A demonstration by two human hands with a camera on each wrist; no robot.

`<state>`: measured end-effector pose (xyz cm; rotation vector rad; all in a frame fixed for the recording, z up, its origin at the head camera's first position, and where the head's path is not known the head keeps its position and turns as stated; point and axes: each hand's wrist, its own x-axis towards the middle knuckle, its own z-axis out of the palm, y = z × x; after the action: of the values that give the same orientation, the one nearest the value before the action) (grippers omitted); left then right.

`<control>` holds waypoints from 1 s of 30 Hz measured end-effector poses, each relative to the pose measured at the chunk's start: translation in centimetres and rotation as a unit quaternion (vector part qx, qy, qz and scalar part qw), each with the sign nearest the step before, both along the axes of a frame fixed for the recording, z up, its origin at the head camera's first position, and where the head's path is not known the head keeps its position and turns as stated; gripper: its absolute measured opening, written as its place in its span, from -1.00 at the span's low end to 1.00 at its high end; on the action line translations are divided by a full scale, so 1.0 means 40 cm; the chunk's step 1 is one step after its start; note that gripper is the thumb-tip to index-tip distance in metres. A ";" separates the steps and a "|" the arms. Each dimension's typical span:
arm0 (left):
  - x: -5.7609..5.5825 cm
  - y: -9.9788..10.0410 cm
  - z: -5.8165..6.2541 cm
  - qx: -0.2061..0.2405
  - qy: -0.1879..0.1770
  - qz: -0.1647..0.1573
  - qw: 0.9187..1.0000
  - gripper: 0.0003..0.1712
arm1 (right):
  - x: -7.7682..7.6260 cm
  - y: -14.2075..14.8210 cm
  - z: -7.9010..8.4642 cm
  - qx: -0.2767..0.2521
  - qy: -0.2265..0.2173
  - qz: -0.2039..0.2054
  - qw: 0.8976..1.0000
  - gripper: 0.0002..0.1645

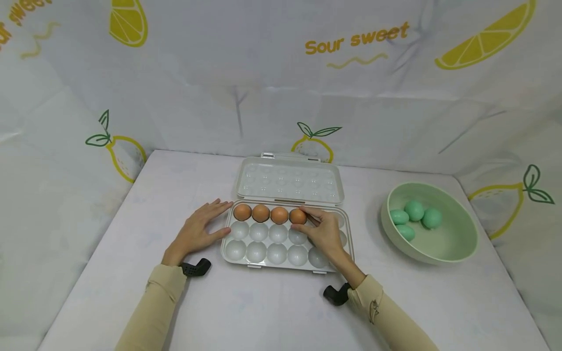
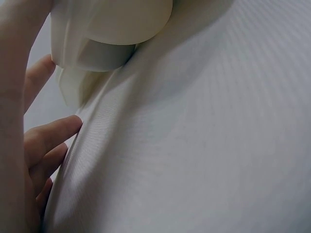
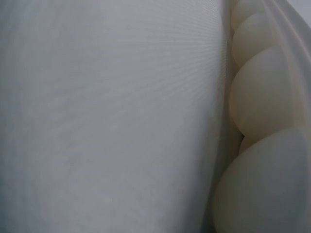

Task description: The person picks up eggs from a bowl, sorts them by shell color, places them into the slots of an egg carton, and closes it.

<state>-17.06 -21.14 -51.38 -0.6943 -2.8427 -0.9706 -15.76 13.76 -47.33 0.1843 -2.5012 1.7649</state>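
Where the thumb and fingertips of the right hand (image 1: 325,234) come together, a brown egg (image 1: 297,216) is pinched, thumb on its near side and fingers on its far side, the gap only as wide as the egg. It lies beyond and left of the palm, at the fourth place from the left in the far row of a tray (image 1: 285,266); whether it touches bottom cannot be told. Looking nearly round from above, it gives no clear long axis.

Just left of those fingertips, three more brown eggs (image 1: 261,213) stand in line with it. Nearer the person are white cups (image 1: 277,233) in two more rows, the tray's long axis running left to right.

Across the tray, at its left edge, the left hand (image 1: 199,226) has its fingers spread and nearly straight, gripping nothing, its thumb at the rim.

Beyond both hands, the lid (image 1: 290,180) lies folded back, open.

Well out to the right hand's right is a green bowl (image 1: 456,229), with four green eggs (image 1: 414,210) gathered on the side toward that hand, much the nearer of the two.

Farthest off hangs a lemon-patterned cloth (image 1: 272,58).
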 end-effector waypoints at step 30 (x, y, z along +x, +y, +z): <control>0.005 0.002 0.005 0.004 -0.003 0.002 1.000 -0.17 | 0.000 0.073 0.069 -0.003 0.016 0.032 0.999 -0.32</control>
<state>-16.87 -21.08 -51.17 -0.6863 -2.8430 -0.9855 -15.76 16.69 -44.57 0.2919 -2.4956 1.7774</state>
